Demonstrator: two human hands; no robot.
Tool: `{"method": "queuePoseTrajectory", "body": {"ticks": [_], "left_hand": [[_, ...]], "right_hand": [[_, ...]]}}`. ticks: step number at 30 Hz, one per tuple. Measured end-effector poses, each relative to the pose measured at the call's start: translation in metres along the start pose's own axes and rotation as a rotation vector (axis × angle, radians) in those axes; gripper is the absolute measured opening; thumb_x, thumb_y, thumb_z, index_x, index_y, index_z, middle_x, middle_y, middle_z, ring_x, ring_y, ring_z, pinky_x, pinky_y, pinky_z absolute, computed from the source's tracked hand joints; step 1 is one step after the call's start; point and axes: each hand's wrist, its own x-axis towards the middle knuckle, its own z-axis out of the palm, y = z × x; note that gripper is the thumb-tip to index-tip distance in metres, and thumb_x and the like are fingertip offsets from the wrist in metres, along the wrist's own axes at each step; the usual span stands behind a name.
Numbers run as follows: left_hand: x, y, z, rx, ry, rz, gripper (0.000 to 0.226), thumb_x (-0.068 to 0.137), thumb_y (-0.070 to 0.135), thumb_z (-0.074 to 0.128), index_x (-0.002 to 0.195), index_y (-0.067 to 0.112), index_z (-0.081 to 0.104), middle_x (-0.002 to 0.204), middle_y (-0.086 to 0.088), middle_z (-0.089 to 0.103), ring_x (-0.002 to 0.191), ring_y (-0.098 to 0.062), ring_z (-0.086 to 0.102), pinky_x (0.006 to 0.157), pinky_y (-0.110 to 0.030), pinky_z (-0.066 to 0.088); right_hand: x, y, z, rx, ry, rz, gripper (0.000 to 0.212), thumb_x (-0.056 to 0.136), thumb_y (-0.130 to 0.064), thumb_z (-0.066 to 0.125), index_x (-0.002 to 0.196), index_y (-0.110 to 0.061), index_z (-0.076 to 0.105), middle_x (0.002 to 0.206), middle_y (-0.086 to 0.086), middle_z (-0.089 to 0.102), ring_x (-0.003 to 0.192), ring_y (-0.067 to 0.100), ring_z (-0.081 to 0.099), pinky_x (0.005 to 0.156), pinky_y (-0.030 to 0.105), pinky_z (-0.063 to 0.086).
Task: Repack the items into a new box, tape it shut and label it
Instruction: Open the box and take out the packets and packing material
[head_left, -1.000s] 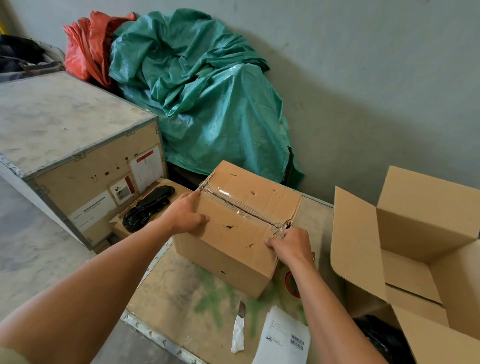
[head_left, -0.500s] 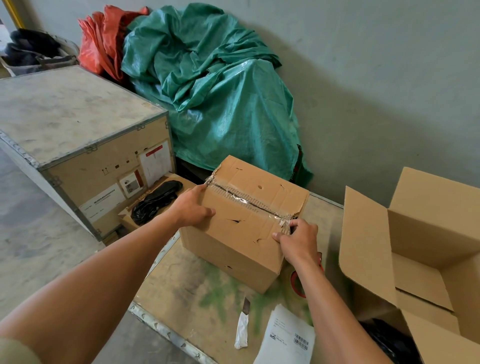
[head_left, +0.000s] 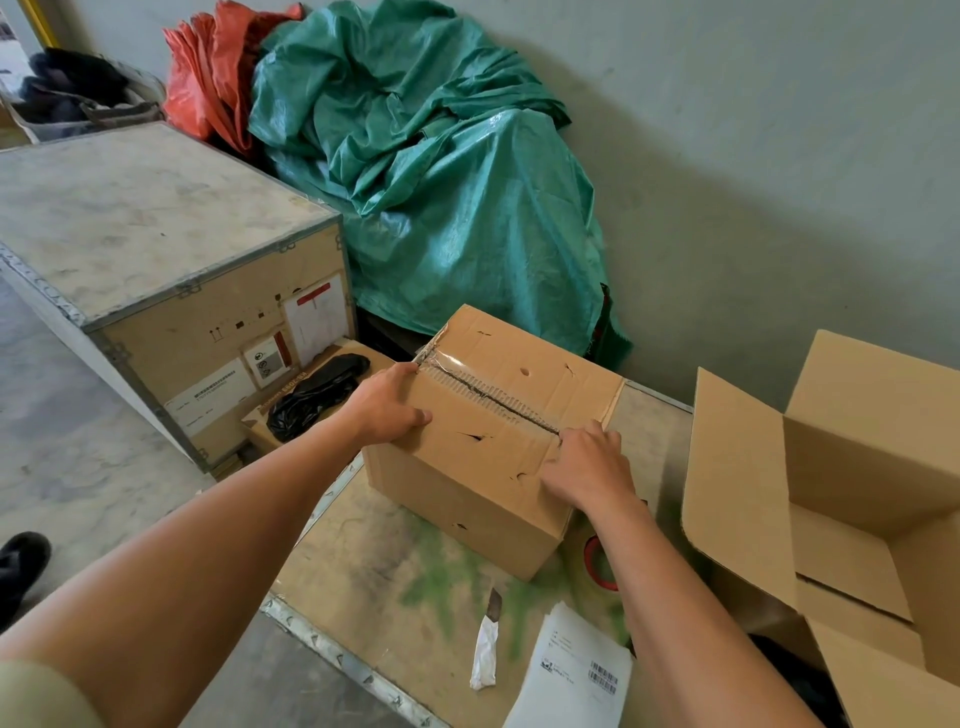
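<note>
A dented, closed cardboard box (head_left: 470, 499) stands on a wooden crate top (head_left: 379, 577); its top seam shows torn clear tape and a slit. My left hand (head_left: 387, 405) grips the box's left top edge. My right hand (head_left: 589, 467) presses on the near right corner, fingers at the seam's end. An open, new cardboard box (head_left: 852, 457) stands to the right with its flaps up. A white shipping label sheet (head_left: 574, 675) with a barcode lies at the front. A red-cored tape roll (head_left: 597, 564) peeks out behind my right forearm.
A knife with a paper-wrapped handle (head_left: 485, 649) lies near the label. A large metal-edged wooden crate (head_left: 156, 249) stands at left, with a small box holding a black bag (head_left: 317, 387) beside it. Green (head_left: 441, 182) and orange tarps are heaped against the wall.
The view has shifted slightly. My right hand moved from the box's side corner up onto the top at the seam's end. My left hand stayed on the left edge.
</note>
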Motion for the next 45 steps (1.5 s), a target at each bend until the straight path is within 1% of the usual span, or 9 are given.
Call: {"method": "queuePoseTrajectory", "body": {"ticks": [5, 10, 14, 16, 21, 24, 28, 37, 45], "left_hand": [[0.000, 0.001, -0.001, 0.010, -0.003, 0.002, 0.083, 0.090, 0.031, 0.074, 0.158, 0.022, 0.028, 0.150, -0.009, 0.044, 0.136, -0.031, 0.044, 0.111, -0.046, 0.038], [0.000, -0.001, -0.002, 0.003, -0.015, -0.006, 0.085, 0.090, 0.031, 0.075, 0.159, 0.024, 0.026, 0.151, -0.010, 0.043, 0.137, -0.032, 0.043, 0.111, -0.047, 0.037], [0.001, 0.000, -0.002, -0.045, -0.024, -0.030, 0.085, 0.089, 0.030, 0.075, 0.159, 0.028, 0.026, 0.150, -0.009, 0.043, 0.136, -0.032, 0.043, 0.112, -0.048, 0.038], [0.001, 0.001, -0.004, -0.095, -0.027, -0.059, 0.084, 0.089, 0.029, 0.075, 0.158, 0.031, 0.027, 0.148, -0.009, 0.044, 0.134, -0.032, 0.045, 0.109, -0.048, 0.040], [0.001, 0.002, -0.008, -0.294, -0.013, -0.096, 0.068, 0.089, 0.019, 0.075, 0.144, 0.034, 0.039, 0.128, -0.004, 0.051, 0.113, -0.026, 0.053, 0.090, -0.043, 0.047], [0.002, 0.001, -0.009, -0.402, 0.017, -0.103, 0.060, 0.087, 0.013, 0.075, 0.135, 0.035, 0.047, 0.127, -0.003, 0.052, 0.115, -0.027, 0.053, 0.099, -0.049, 0.047], [0.004, -0.004, -0.012, -0.569, 0.047, -0.122, 0.047, 0.088, 0.004, 0.071, 0.122, 0.034, 0.059, 0.125, -0.001, 0.057, 0.113, -0.027, 0.054, 0.102, -0.051, 0.043], [0.006, -0.007, -0.015, -0.665, 0.037, -0.163, 0.043, 0.083, 0.004, 0.075, 0.106, 0.041, 0.069, 0.123, -0.004, 0.062, 0.115, -0.031, 0.056, 0.106, -0.057, 0.043], [0.001, -0.010, -0.017, -0.737, 0.000, -0.178, 0.042, 0.085, 0.002, 0.073, 0.105, 0.039, 0.070, 0.123, -0.003, 0.064, 0.117, -0.031, 0.056, 0.108, -0.058, 0.041]], "right_hand": [[0.006, -0.007, -0.005, -0.013, -0.108, 0.042, 0.038, 0.087, -0.035, 0.061, 0.120, -0.015, 0.056, 0.138, 0.012, 0.044, 0.127, 0.032, 0.040, 0.098, 0.045, 0.047], [0.010, -0.003, -0.013, 0.147, -0.142, 0.090, 0.072, 0.076, -0.038, 0.083, 0.134, -0.015, 0.048, 0.139, 0.011, 0.042, 0.128, 0.032, 0.040, 0.104, 0.046, 0.044], [0.010, 0.002, -0.019, 0.268, -0.108, 0.081, 0.061, 0.074, -0.031, 0.087, 0.118, -0.021, 0.047, 0.128, 0.005, 0.047, 0.122, 0.028, 0.042, 0.103, 0.047, 0.044], [0.009, 0.006, -0.020, 0.338, -0.115, 0.084, 0.063, 0.074, -0.030, 0.089, 0.119, -0.023, 0.046, 0.120, 0.002, 0.048, 0.119, 0.025, 0.045, 0.102, 0.046, 0.045], [0.005, 0.013, -0.015, 0.461, -0.067, 0.061, 0.072, 0.069, -0.031, 0.094, 0.124, -0.026, 0.047, 0.126, 0.002, 0.055, 0.115, 0.022, 0.054, 0.093, 0.039, 0.051], [0.001, 0.015, -0.010, 0.493, 0.004, 0.035, 0.071, 0.068, -0.030, 0.094, 0.124, -0.027, 0.050, 0.128, -0.001, 0.056, 0.118, 0.021, 0.055, 0.095, 0.038, 0.052], [-0.011, 0.018, -0.005, 0.562, 0.066, 0.043, 0.079, 0.073, -0.030, 0.092, 0.137, -0.022, 0.048, 0.135, -0.002, 0.046, 0.125, 0.019, 0.052, 0.100, 0.035, 0.047], [-0.013, 0.017, -0.007, 0.483, 0.027, 0.052, 0.080, 0.074, -0.038, 0.090, 0.142, -0.019, 0.051, 0.137, 0.000, 0.055, 0.126, 0.020, 0.053, 0.101, 0.037, 0.047], [-0.023, 0.017, 0.003, 0.559, 0.103, 0.034, 0.069, 0.072, -0.035, 0.092, 0.124, -0.027, 0.047, 0.127, -0.005, 0.057, 0.116, 0.017, 0.055, 0.088, 0.029, 0.046]]}}
